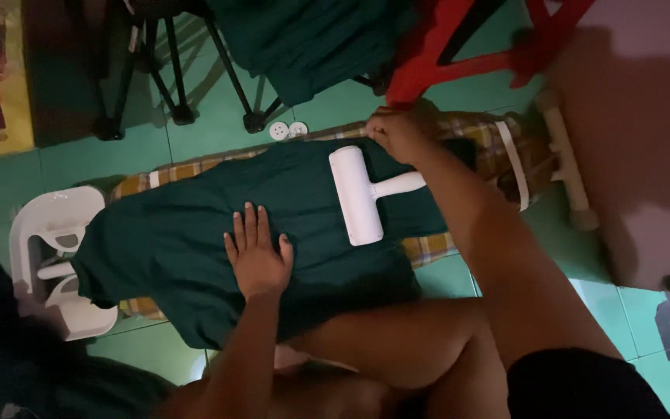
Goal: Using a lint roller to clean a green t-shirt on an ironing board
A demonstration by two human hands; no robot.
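Observation:
A dark green shirt (188, 233) lies spread over a low board with a yellow plaid cover (498, 143) on the floor. My left hand (257, 252) rests flat on the middle of the shirt, fingers apart. A white T-shaped handheld tool (357, 195) lies on the shirt to the right of that hand, its handle running under my right forearm. My right hand (397, 133) is closed at the far edge of the shirt, just beyond the tool's head, and appears to pinch the fabric there.
A white plastic stool (50, 225) lies at the board's left end. Black stand legs (172, 70), more green cloth (312, 39) and a red chair frame (459, 54) stand behind the board. A pale wall (645, 140) rises on the right. The floor is green tile (211, 116).

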